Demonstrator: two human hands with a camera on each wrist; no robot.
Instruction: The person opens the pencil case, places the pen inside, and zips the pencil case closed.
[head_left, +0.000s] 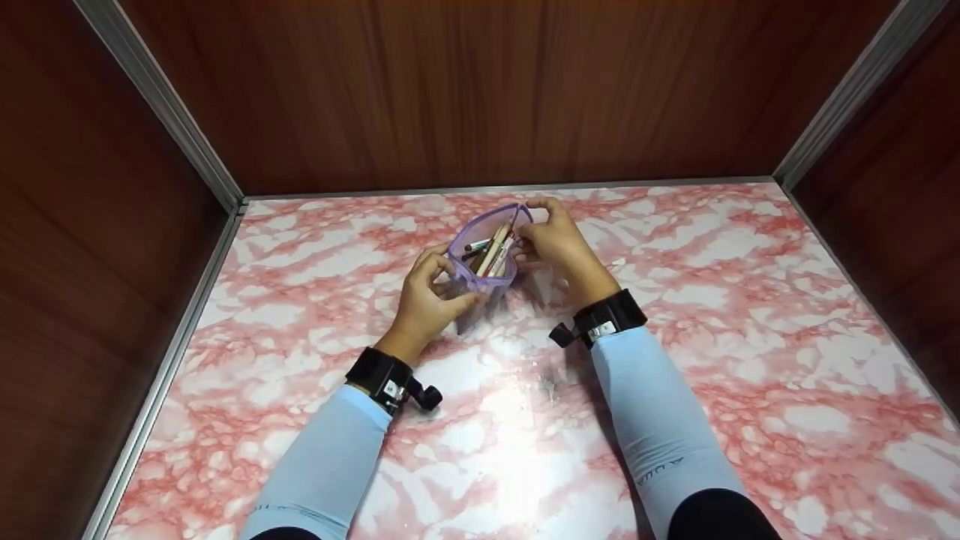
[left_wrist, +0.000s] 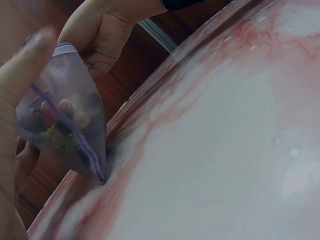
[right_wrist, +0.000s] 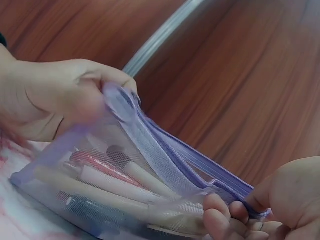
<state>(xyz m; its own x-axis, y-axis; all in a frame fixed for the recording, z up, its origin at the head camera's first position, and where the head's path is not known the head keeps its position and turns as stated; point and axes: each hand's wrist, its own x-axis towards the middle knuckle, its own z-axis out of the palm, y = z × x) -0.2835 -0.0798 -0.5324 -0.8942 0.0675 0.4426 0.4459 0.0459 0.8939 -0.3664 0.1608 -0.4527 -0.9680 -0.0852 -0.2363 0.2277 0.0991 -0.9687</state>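
Note:
A purple-trimmed mesh zip pouch (head_left: 486, 300) is held up between both hands, its mouth spread wide in the head view. Inside lie several pens and markers (head_left: 493, 253), showing through the mesh (right_wrist: 145, 145) in the right wrist view. My left hand (head_left: 426, 298) grips the pouch's left end, thumb on the near side. At the other end, my right hand (head_left: 559, 244) pinches the zip edge with curled fingers. The left wrist view shows the pouch's lower seam (left_wrist: 75, 130) slanting down close over the table, with blurred coloured pen ends behind the mesh.
The table (head_left: 750, 337) has a red-and-white marbled top. Dark wood-grain panels (head_left: 480, 90) enclose it at the back and both sides, with grey metal strips (head_left: 169, 97) at the corners. Both wrists wear black camera straps (head_left: 611, 315).

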